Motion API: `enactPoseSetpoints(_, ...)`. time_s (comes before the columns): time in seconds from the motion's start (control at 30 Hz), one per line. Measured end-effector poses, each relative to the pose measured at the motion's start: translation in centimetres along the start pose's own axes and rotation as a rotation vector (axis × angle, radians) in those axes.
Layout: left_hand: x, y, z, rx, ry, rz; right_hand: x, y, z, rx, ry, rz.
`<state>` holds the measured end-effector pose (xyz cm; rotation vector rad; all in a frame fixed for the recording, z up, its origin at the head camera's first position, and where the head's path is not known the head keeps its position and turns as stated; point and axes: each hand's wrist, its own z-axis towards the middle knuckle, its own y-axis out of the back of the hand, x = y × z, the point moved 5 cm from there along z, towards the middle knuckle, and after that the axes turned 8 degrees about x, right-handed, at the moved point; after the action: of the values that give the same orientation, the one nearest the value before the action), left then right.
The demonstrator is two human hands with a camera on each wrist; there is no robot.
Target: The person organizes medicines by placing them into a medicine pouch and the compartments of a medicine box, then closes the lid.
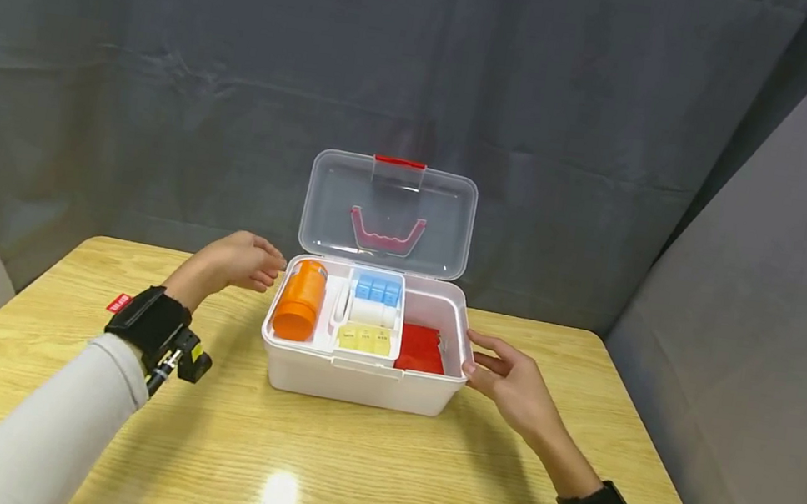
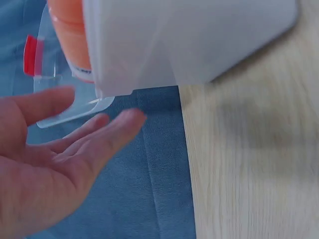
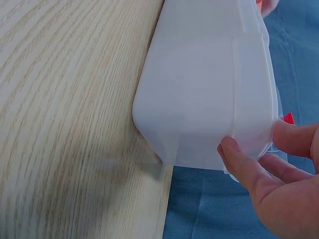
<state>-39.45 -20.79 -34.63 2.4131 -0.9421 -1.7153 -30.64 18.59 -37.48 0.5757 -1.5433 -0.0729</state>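
Observation:
A white plastic storage box stands on the table, its clear lid raised at the back. An orange bottle lies at the left of its upper tray. Beside it, a small white compartment holds a blue pill organizer, a white roll and a yellow pill organizer. A red pouch shows lower down at the right. My left hand is at the box's left rim, fingers extended and holding nothing. With fingertips and thumb, my right hand touches the box's right end and rim.
The wooden table has its back edge just behind the box. A dark grey curtain hangs behind, and a lighter one at the right. A pink handle is on the lid, and a red latch on its upper edge.

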Motion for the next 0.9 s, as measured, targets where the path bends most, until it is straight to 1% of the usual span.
enactPoseSetpoints(0.07, -0.3, 0.4, 0.6, -0.014, 0.009, -0.046, 0.1, 0.0, 0.0, -0.003, 0.005, -0.012)
enactPoseSetpoints(0.17, -1.1, 0.6, 1.4, -0.022, 0.01, -0.1, 0.1, 0.1, 0.1, -0.005, 0.011, -0.022)
enactPoseSetpoints(0.27, -2.0, 0.4, 2.4, -0.017, -0.006, -0.151, 0.2, 0.1, 0.1, -0.006, 0.009, -0.022)
enactPoseSetpoints(0.4, -3.1, 0.0, 3.4, -0.029, -0.037, -0.18, 0.2, 0.0, 0.0, -0.006, 0.007, -0.013)
enactPoseSetpoints(0.53, -3.6, 0.1, 3.6, -0.04, -0.058, -0.178, 0.4, -0.3, -0.1, -0.003, 0.013, -0.011)
enactPoseSetpoints(0.6, -3.7, 0.2, 3.6, -0.031, -0.065, -0.172, 0.4, -0.4, -0.2, -0.002, 0.017, -0.012)
enactPoseSetpoints(0.7, -3.7, 0.2, 3.6, -0.019, -0.087, -0.2, 0.5, -0.5, -0.2, -0.004, 0.025, -0.013)
enactPoseSetpoints(0.83, -3.9, 0.3, 3.7, -0.039, -0.097, -0.236, 0.6, -0.6, -0.2, -0.017, 0.029, -0.024)
enactPoseSetpoints(0.9, -3.9, 0.3, 3.7, -0.059, -0.087, -0.243, 0.6, -0.6, -0.2, -0.022, 0.03, -0.029)
